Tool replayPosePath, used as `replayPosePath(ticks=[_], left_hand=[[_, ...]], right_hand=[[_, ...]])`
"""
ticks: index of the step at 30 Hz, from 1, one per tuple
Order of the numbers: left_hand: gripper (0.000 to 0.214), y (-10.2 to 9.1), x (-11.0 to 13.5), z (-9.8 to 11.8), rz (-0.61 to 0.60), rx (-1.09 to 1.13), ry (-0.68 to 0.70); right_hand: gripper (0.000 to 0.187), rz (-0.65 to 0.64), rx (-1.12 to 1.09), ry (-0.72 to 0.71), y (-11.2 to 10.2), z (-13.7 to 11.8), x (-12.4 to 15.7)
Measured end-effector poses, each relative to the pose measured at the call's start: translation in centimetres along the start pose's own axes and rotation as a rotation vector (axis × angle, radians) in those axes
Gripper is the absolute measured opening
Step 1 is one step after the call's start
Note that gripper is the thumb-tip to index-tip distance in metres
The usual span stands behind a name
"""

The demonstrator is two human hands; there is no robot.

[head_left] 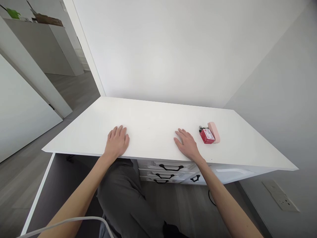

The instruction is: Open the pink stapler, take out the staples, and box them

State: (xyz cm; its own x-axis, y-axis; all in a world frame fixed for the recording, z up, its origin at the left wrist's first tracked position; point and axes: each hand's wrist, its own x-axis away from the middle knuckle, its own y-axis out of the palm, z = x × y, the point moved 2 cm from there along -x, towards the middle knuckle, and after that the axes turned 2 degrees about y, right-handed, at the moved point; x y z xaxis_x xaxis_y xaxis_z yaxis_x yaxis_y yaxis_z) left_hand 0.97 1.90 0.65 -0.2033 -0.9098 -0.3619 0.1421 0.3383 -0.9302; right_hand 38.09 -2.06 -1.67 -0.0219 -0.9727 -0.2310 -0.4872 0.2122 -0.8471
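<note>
My left hand (117,141) lies flat on the white desktop (151,132), left of its middle, fingers stretched forward and holding nothing. To the right, my right hand (187,143) also rests palm down on the desktop near its front edge, fingers slightly apart. A red and white small box (207,136) sits just beyond my right hand, not touching it. Against the box's right side is a pink rounded case (214,132). Small dark and metallic items (201,128) show behind the box, too small to make out.
White drawers (163,170) with black handles and a cabinet door (228,173) are under the desk. An open compartment (66,178) is at the left. A white cable (81,218) crosses my left forearm. A wall socket (281,195) is at the lower right.
</note>
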Motion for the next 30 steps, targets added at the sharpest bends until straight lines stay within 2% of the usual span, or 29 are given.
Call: replayPosePath(ticks=[21, 30], left_hand=[[0.059, -0.84, -0.13, 0.30, -0.048, 0.052, -0.027], [0.059, -0.81, 0.14, 0.17, -0.029, 0.048, -0.015]], right_hand=[[0.055, 0.007, 0.001, 0.004, -0.06, -0.05, 0.14], [0.053, 0.010, 0.000, -0.038, -0.22, -0.63, 0.57]])
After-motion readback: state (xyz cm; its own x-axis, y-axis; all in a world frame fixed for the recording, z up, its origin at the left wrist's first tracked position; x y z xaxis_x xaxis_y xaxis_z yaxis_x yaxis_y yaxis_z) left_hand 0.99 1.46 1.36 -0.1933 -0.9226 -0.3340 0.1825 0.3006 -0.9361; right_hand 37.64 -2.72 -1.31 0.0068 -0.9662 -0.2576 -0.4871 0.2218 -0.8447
